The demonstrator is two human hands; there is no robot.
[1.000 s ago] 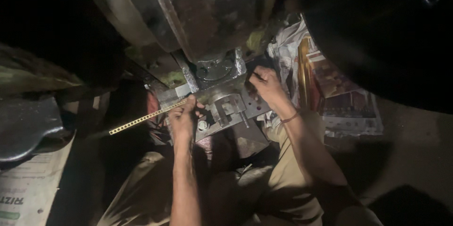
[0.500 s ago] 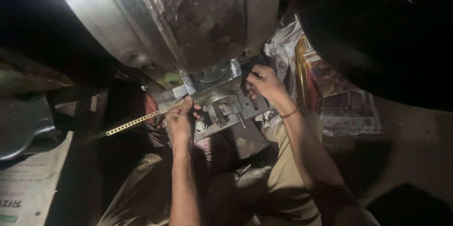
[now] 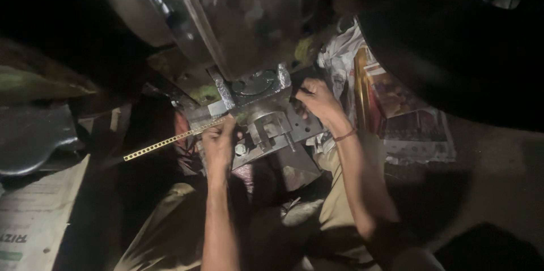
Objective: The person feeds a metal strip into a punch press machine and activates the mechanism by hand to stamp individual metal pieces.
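Compared with half a second ago, little has shifted: the left hand (image 3: 220, 142) still sits at the left edge of the grey metal die block (image 3: 266, 121), and the right hand (image 3: 317, 101) has stayed at the block's far right corner, while the view has tipped slightly so the big shiny wheel (image 3: 238, 16) above fills more of the top. The left hand's fingers are pressed together around the near end of a thin perforated brass strip (image 3: 164, 143), pinching it where it meets the block; the strip runs out to the left and slightly nearer, its punched holes catching the light. The right hand is curled with its fingers bent against the block's edge, but whether it actually grips anything there cannot be told, since the fingertips fall in shadow. A thin band (image 3: 344, 135) circles that wrist. To the right of the block lie crumpled printed papers (image 3: 396, 112), partly under a large dark round shape (image 3: 453, 50) whose outline is lost in blackness. On the left a dull metal plate (image 3: 31, 138) and a sheet of newsprint (image 3: 34, 225) are cut off by the frame. The person's lap and legs below are barely lit, and the far left is too dark to read.
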